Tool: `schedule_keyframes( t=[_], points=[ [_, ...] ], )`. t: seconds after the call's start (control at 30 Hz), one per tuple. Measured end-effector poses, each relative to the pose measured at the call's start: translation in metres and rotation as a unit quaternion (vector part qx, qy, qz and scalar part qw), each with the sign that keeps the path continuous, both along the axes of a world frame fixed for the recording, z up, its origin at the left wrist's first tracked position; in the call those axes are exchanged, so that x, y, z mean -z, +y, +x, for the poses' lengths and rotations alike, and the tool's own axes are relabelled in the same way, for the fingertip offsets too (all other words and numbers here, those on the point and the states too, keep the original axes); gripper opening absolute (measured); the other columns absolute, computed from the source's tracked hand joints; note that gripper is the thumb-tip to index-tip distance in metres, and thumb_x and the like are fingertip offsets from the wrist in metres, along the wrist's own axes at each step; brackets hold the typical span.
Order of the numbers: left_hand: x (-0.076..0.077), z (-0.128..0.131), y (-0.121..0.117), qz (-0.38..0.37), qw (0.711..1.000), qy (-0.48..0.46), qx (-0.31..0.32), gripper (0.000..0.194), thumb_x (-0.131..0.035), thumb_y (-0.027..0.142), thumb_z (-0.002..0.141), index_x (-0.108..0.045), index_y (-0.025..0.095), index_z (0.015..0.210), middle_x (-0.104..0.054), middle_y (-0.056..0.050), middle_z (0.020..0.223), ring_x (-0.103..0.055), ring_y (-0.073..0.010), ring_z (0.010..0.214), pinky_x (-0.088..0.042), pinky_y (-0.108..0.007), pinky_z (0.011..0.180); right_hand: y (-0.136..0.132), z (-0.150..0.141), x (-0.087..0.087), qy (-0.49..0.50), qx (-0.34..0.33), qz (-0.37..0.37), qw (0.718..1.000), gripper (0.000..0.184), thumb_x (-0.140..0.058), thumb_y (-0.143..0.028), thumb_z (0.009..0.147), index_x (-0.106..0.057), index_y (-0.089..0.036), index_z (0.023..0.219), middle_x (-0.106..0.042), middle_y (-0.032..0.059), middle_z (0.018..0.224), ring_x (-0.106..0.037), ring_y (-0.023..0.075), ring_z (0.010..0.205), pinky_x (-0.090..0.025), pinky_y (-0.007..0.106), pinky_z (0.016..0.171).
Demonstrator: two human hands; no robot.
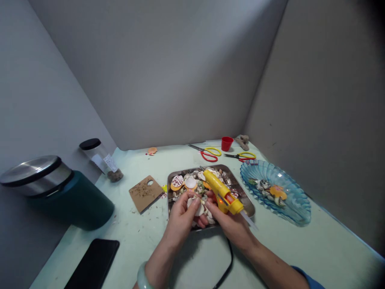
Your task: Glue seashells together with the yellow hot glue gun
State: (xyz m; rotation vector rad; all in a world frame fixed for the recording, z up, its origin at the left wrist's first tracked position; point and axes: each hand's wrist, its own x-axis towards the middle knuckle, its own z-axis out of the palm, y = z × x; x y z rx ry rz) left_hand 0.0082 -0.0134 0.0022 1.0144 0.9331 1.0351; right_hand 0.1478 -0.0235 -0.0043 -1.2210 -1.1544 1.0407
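Note:
A white seashell (194, 206) is pinched in my left hand (183, 214), above the front part of a metal tray (248, 209). My right hand (230, 222) is wrapped round a yellow hot glue gun (219, 188), its nozzle pointing away from me. A clear glue stick (249, 220) sticks out of the gun's rear, and an orange light glows on its body. Part of the handle is hidden by my fingers. Seashells of many patterns, including a white scallop shell (190, 183), fill the tray below both hands.
To the left are a brown board (146, 193) with a hole, a green thermos (75, 202), a black phone (92, 265) and a jar (104, 159). Scissors (207, 154), pliers (240, 156) and a red cup (226, 143) lie behind. A blue glass dish (296, 202) holds shells. The black cord (230, 263) runs toward me.

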Motion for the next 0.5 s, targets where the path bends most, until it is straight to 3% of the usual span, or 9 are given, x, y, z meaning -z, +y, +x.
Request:
schedule_keyframes(
  t=[0.23,0.5],
  points=[
    [0.0058,-0.0006,0.0006,0.020,0.999,0.040,0.003,0.044,-0.064,0.062,0.079,-0.045,0.022,0.085,-0.055,0.007,0.040,-0.045,-0.0090,0.033,-0.032,-0.017,0.040,-0.0011,0.0019,-0.0016,-0.023,-0.019,0.018,0.999,0.038,-0.071,-0.049,0.076,-0.068,-0.016,0.096,-0.073,0.0089,0.087,-0.070,0.0250,0.079,-0.059,0.037,0.075],
    [0.0045,-0.0005,-0.0019,0.060,0.997,0.051,-0.008,0.043,-0.063,0.062,0.080,-0.046,0.022,0.082,-0.051,0.010,0.042,-0.041,-0.0077,0.034,-0.032,-0.018,0.040,-0.0025,0.0031,-0.0029,-0.026,-0.054,-0.005,0.998,0.042,-0.070,-0.053,0.075,-0.067,-0.018,0.096,-0.073,0.0078,0.085,-0.071,0.0241,0.075,-0.060,0.034,0.067]
  ],
)
